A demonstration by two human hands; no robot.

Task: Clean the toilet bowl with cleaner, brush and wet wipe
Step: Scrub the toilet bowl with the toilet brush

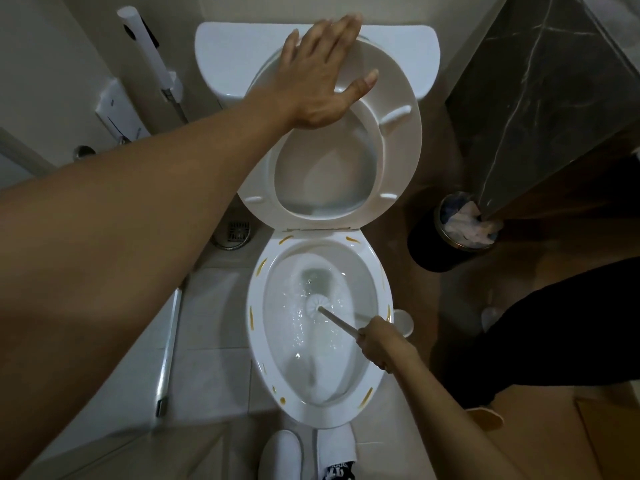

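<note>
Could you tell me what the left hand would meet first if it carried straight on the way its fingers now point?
The left hand lies flat on the raised toilet seat, fingers pointing up towards the cistern. Sliding on, it would probably meet the cistern lid first, though depth is hard to judge.

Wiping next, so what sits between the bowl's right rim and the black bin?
In the head view, a small white round holder beside the bowl, then bare brown floor to the bin.

No legible text or labels.
</note>
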